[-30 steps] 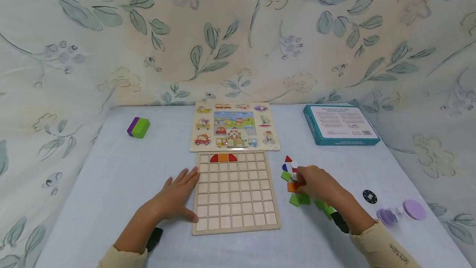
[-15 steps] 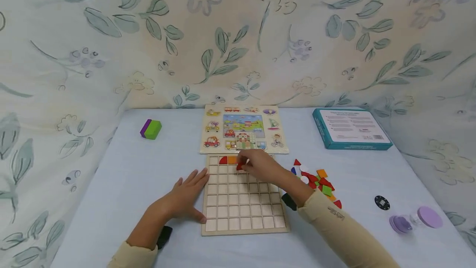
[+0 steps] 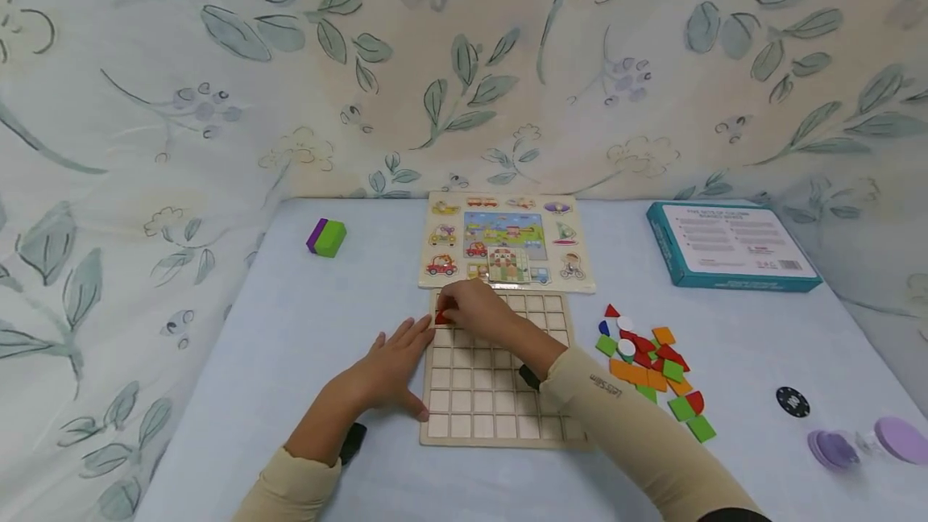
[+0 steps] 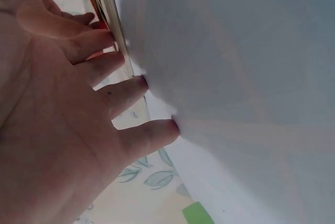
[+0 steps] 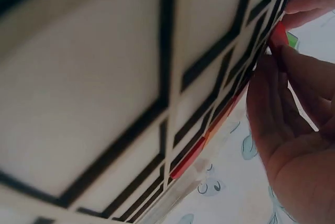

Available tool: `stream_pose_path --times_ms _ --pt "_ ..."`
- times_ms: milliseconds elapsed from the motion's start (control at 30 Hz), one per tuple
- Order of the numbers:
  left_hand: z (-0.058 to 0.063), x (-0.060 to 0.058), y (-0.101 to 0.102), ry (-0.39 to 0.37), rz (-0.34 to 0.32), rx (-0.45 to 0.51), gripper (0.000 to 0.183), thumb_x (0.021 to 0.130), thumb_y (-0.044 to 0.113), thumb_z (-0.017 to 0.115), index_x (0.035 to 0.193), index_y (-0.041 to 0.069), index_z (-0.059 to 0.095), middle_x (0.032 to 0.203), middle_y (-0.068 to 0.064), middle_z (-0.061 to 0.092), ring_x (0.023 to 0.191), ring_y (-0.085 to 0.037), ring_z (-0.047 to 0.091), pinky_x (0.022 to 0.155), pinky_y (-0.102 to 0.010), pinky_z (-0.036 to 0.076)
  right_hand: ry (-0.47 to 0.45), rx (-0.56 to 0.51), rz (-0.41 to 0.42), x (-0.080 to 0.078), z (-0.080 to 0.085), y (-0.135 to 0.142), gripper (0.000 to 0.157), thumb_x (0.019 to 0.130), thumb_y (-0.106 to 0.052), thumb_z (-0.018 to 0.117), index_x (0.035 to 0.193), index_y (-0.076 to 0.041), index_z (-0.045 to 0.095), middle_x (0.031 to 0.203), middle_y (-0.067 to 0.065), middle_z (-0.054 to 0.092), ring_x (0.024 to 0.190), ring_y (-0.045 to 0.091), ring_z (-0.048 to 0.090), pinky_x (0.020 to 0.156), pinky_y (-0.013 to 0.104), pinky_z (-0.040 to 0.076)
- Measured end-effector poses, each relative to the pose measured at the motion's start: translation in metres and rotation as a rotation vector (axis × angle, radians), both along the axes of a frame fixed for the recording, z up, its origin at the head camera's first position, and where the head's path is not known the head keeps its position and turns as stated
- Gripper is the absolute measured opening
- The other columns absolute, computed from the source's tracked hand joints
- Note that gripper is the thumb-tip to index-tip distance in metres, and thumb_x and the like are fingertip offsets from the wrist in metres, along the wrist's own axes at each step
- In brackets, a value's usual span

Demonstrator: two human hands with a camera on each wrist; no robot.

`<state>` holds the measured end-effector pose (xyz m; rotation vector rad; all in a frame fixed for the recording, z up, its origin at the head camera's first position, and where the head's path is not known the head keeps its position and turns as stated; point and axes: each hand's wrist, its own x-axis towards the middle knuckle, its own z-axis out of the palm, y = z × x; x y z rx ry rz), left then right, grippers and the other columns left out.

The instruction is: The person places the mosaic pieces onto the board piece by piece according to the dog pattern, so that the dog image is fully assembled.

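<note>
A wooden grid board (image 3: pixel 461 402) with square cells lies on the white-covered table. At its top left my right hand (image 3: pixel 474 308) pinches a small red piece (image 5: pixel 279 38) between thumb and fingers, over the upper-left cells. In the right wrist view, another red piece (image 5: pixel 187 158) and an orange piece (image 5: pixel 217 124) sit in cells along the board's far row. My left hand (image 3: pixel 391 369) rests against the board's left edge with fingers spread and fairly straight. The left wrist view shows those fingertips (image 4: pixel 175 127) beside the board's side.
Several red, green, orange and white pieces (image 3: pixel 656 379) lie scattered right of the board. A picture puzzle board (image 3: pixel 580 224) with a small pattern card (image 3: pixel 507 265) adjoins the far edge. Around them are a teal box (image 3: pixel 735 244), a green-and-purple block (image 3: pixel 329 238), a black disc (image 3: pixel 793 401) and a purple item (image 3: pixel 834 451).
My right hand has moved from the loose pieces across the board's far row to its top-left corner, now with a red piece. The left hand stays at the edge. The head view has shifted.
</note>
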<state>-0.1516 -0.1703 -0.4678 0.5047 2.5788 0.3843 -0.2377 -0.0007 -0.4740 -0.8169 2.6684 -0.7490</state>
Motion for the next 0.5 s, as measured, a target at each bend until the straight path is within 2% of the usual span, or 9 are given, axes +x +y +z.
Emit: stream_pose_path --times_ms 167,233,333,433,500 --pt "-0.0009 -0.0021 0.0027 -0.007 0.011 -0.012 0.117 0.05 0.048 0.084 0.144 0.013 0.022 0.153 -0.002 0.006 0.139 -0.025 0.003 0.106 -0.059 0.011 -0.01 0.045 0.008 -0.0008 -0.0006 0.0019 0.008 0.086 -0.015 0.062 0.089 -0.015 0.069 0.086 -0.006 0.065 0.08 0.006 0.058 0.071 0.023 0.048" --pt "-0.0015 -0.0022 0.0037 -0.005 0.014 -0.005 0.117 0.049 0.048 0.084 0.143 0.013 0.024 0.153 -0.002 0.008 0.139 -0.026 0.003 0.106 -0.06 0.011 0.024 0.092 0.02 -0.0001 -0.0011 0.0021 0.009 0.086 -0.015 0.062 0.09 -0.015 0.071 0.086 -0.007 0.065 0.081 0.007 0.058 0.071 0.023 0.048" --pt "-0.0027 -0.0023 0.0047 0.003 0.006 -0.004 0.117 0.049 0.049 0.084 0.143 0.013 0.025 0.153 -0.003 0.009 0.139 -0.026 0.004 0.106 -0.06 0.011 0.164 0.217 0.077 0.0029 -0.001 0.0021 0.011 0.086 -0.018 0.062 0.091 -0.018 0.072 0.088 -0.007 0.066 0.083 0.009 0.058 0.073 0.023 0.048" --pt "-0.0047 -0.002 0.0036 0.018 -0.001 0.0 0.117 0.049 0.05 0.083 0.143 0.013 0.025 0.152 -0.003 0.01 0.139 -0.027 0.005 0.106 -0.06 0.012 0.354 0.346 0.166 0.0072 0.0022 0.0018 0.012 0.086 -0.019 0.062 0.092 -0.021 0.072 0.092 -0.007 0.067 0.086 0.013 0.058 0.077 0.025 0.047" --pt "-0.0056 -0.0013 0.0005 0.029 0.005 0.002 0.118 0.048 0.05 0.084 0.143 0.012 0.025 0.152 -0.003 0.01 0.139 -0.027 0.006 0.105 -0.06 0.013 0.443 0.381 0.216 0.0091 0.0054 0.0026 0.013 0.086 -0.021 0.062 0.095 -0.022 0.072 0.098 -0.007 0.066 0.09 0.014 0.057 0.08 0.026 0.047"
